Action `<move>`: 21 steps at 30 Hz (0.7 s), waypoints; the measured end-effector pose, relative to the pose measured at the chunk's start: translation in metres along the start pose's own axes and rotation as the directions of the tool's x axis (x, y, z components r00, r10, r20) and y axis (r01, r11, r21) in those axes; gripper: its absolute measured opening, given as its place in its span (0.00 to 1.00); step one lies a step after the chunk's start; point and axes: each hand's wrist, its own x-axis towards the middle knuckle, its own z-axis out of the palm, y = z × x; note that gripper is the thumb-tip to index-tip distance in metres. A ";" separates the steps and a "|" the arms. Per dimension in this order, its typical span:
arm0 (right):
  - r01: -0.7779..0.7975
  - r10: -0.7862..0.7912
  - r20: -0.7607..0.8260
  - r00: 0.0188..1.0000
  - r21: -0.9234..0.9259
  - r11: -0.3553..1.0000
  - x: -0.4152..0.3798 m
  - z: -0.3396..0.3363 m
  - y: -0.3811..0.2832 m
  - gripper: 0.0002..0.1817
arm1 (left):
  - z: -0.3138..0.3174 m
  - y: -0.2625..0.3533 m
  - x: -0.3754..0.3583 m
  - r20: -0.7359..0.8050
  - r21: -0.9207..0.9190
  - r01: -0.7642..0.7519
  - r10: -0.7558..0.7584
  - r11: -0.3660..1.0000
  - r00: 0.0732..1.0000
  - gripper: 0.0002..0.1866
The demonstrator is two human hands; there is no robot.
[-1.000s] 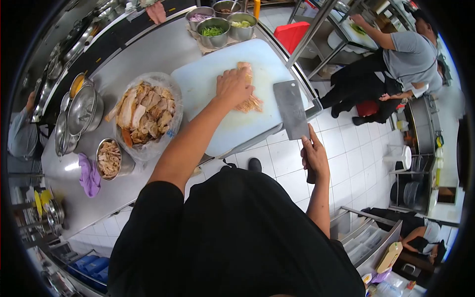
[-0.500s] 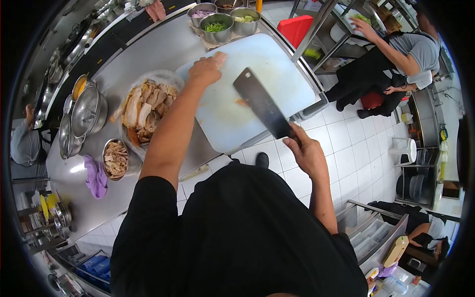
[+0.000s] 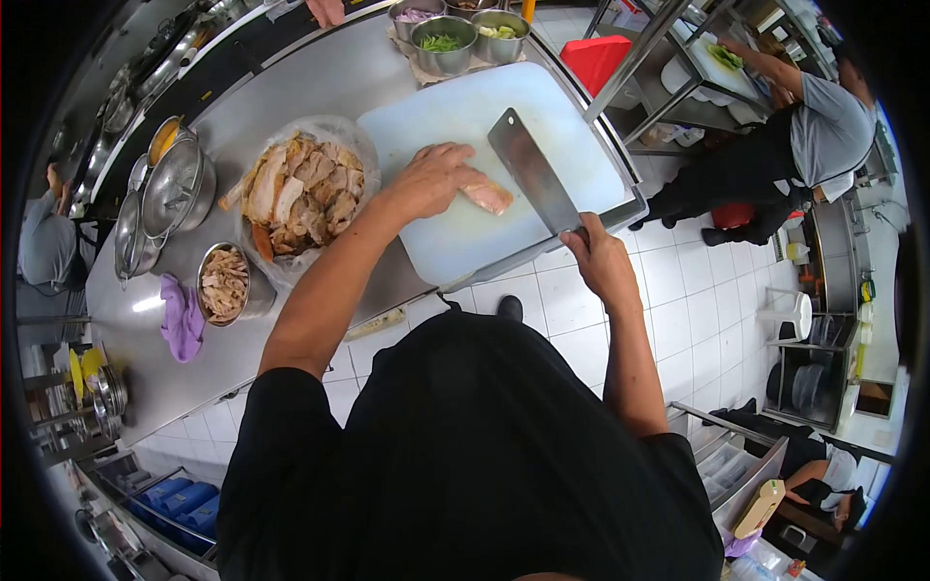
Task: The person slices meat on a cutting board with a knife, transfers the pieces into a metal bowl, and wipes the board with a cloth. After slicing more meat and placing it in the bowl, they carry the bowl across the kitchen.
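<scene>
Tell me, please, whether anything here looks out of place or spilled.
I see no spill near the cleaver or cutting board. Only the purple cloth stands out: it lies crumpled on the steel table close beside the metal container of cut meat, untidy next to uncovered food.

this is looking like a commercial kitchen: a steel table (image 3: 136, 373) is holding a board (image 3: 436, 247), bowls (image 3: 446, 64) of cut vegetables (image 3: 442, 43) and a strainer (image 3: 179, 184), a cleaver (image 3: 533, 169) is showing over the board, a co-worker (image 3: 835, 136) in grey is reaching to greens (image 3: 725, 57), another (image 3: 835, 474) is showing lower right, and a white tiled floor (image 3: 668, 290) is running between them.
</scene>
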 end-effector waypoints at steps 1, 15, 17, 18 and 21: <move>-0.004 0.004 0.064 0.998 -0.002 1.000 0.000 -0.001 0.000 0.19 | 0.004 -0.002 0.001 -0.056 -0.108 0.057 -0.064 0.993 0.996 0.26; 0.132 -0.111 0.086 0.990 -0.296 0.946 0.038 0.004 -0.048 0.20 | -0.020 0.067 -0.001 0.222 -0.118 0.585 -0.553 0.803 0.803 0.20; 0.132 -0.107 0.091 0.990 -0.351 0.927 0.052 0.006 -0.054 0.21 | -0.018 0.061 -0.007 0.324 -0.376 0.635 -0.546 0.675 0.773 0.18; 0.140 -0.115 0.092 0.989 -0.346 0.928 0.055 0.004 -0.054 0.21 | -0.017 0.057 -0.009 0.305 -0.382 0.620 -0.540 0.685 0.784 0.18; 0.158 -0.128 0.109 0.986 -0.333 0.930 0.057 0.001 -0.054 0.21 | -0.005 0.044 -0.016 0.122 -0.378 0.421 -0.406 0.825 0.906 0.20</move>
